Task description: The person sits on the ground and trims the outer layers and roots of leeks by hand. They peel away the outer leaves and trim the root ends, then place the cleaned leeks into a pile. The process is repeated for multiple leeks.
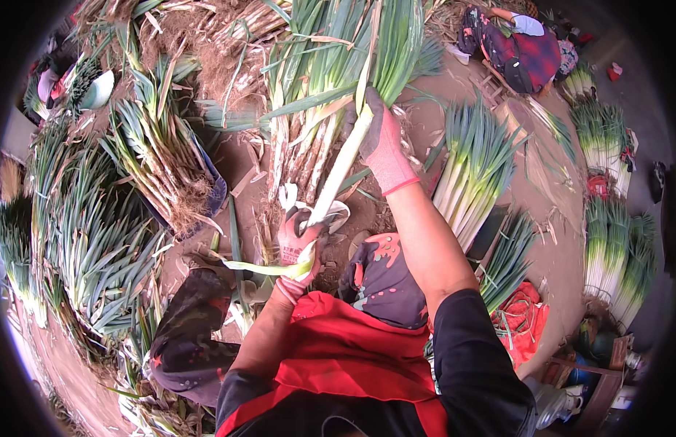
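Note:
A large green onion with a peeled white stalk (342, 166) slants between my hands, its green leaves (398, 49) reaching up and away. My right hand (386, 146), in a pink glove with dark grey coating, grips it where white turns green. Around its lower end closes my left hand (297, 246), gloved alike. A pale strip of sheath (261, 267) hangs over that wrist towards the left. Just beyond the stalk lies a heap of unpeeled green onions (299, 136) with brown, dry skins. A white looped strap (338, 213) shows partly behind the stalk.
Rooted green onions (171, 175) rest on a blue holder at left, near a leafy pile (100, 240). Cleaned stalks (469, 169) lie at right, above a red bag (521, 322). Upright bundles (605, 246) line the far right. Another person (515, 52) sits at upper right.

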A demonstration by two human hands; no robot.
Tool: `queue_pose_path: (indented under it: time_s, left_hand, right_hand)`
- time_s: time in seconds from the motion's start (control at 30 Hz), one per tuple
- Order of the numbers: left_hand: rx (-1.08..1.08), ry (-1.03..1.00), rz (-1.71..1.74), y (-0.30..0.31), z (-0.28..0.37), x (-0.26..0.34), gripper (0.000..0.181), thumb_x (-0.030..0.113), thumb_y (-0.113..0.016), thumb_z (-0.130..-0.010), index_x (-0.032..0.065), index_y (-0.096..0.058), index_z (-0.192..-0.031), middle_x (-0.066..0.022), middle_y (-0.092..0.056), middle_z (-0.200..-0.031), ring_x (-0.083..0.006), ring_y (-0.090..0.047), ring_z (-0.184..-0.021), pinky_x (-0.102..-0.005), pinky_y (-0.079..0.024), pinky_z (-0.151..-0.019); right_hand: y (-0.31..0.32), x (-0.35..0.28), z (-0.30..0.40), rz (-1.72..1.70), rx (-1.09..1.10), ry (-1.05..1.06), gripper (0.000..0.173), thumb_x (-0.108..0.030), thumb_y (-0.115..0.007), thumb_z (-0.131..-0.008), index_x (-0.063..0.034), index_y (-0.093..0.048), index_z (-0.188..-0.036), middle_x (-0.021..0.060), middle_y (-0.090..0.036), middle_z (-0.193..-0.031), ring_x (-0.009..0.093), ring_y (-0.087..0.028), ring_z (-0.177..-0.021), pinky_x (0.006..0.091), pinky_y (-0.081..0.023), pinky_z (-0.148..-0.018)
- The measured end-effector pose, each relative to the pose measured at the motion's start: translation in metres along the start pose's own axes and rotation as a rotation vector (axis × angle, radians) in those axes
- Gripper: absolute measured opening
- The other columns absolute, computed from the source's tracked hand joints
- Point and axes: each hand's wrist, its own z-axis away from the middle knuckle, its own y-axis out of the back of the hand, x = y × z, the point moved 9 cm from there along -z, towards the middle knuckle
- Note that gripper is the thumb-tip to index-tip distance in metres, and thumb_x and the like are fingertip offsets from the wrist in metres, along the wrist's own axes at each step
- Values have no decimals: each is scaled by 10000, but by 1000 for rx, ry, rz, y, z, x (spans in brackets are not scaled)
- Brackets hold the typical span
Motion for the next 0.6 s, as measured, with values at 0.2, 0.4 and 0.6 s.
queue_pose_path:
  time_s: [0.2,0.4,0.6]
  left_hand:
    - [-155,159,-138,-10,114,-108,271,134,-626,-710,155,-671,-977,-219,-518,-1169,-378,-494,-1082,-465,-408,-904]
    - [-1223,984,-189,-4,286,-175,342,288,-563,-816,84,-656,-1075,-178,-636,-1047,-337,-607,-867,-388,-485,-770]
    - [-1057,665,-334,-21,179,-187,495,446,-491,-821,29,-641,-1042,-215,-635,-1074,-356,-608,-1010,-430,-467,-890]
  right_hand:
    - [13,-30,3,-56,114,214,271,-266,-674,-844,-64,-550,-974,62,-570,-668,166,-539,-480,305,-443,-417]
    - [26,-66,2,50,79,249,262,-271,-654,-848,-48,-587,-969,72,-619,-743,154,-579,-558,279,-485,-508]
    - [8,-33,-2,82,-62,115,349,-296,-621,-875,2,-578,-1053,109,-646,-880,202,-644,-741,313,-543,-682]
